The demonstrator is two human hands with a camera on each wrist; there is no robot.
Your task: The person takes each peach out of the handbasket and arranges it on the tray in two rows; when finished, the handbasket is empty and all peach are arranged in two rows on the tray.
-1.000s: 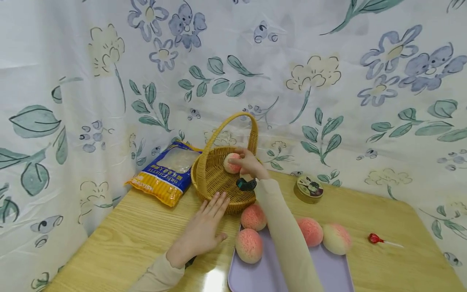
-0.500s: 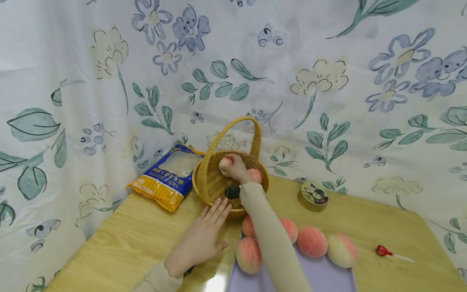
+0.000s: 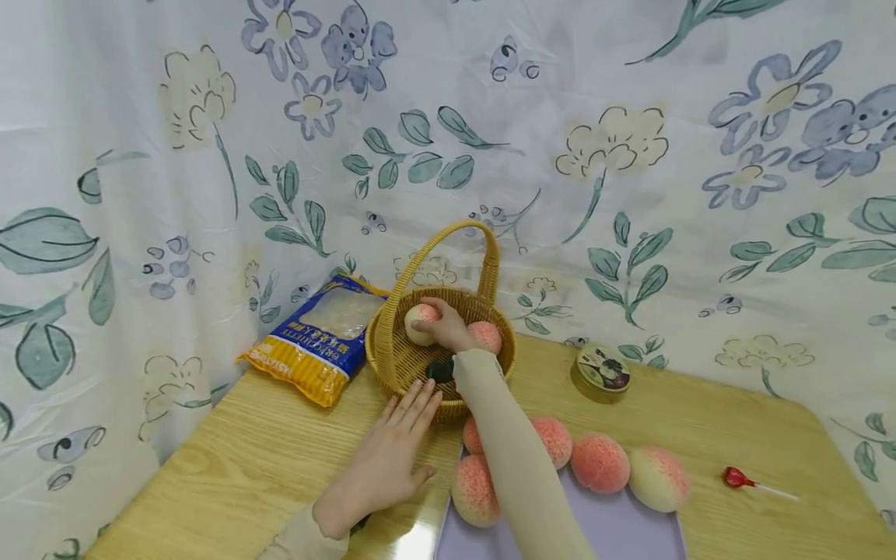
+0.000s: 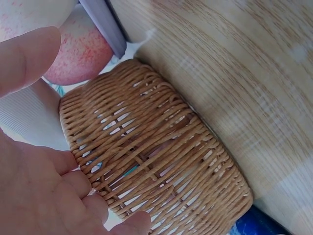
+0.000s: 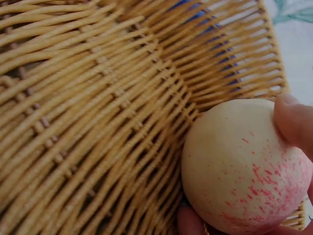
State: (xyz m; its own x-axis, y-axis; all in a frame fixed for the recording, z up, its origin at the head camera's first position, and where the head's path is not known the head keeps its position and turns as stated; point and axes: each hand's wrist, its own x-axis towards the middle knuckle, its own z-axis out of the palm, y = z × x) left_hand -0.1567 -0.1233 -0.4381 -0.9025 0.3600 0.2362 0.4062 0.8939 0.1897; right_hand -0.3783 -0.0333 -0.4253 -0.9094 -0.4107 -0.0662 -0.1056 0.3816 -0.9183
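My right hand (image 3: 451, 327) reaches inside the yellow wicker basket (image 3: 413, 362) and grips a cream-and-pink peach (image 3: 420, 325) at its back left. In the right wrist view the peach (image 5: 239, 161) lies against the woven wall, with the thumb on its upper side and fingertips showing beneath. A second peach (image 3: 485, 337) sits at the basket's right, partly behind the right wrist. My left hand (image 3: 381, 459) lies with straight fingers touching the basket's front rim. From the left wrist, the fingertips are seen against the basket's outer side (image 4: 156, 147), thumb spread apart.
A lilac tray (image 3: 619, 533) in front bears several peaches (image 3: 600, 463), partly covered by the right forearm. Left of the basket leans a blue-and-yellow pasta bag (image 3: 315, 338). A round tin (image 3: 600, 373) and a red lollipop (image 3: 736, 477) are on the wooden table at right.
The right hand has carried the peach leftward and lower inside the basket, uncovering the other peach at the right. The left hand has stayed at the front rim.
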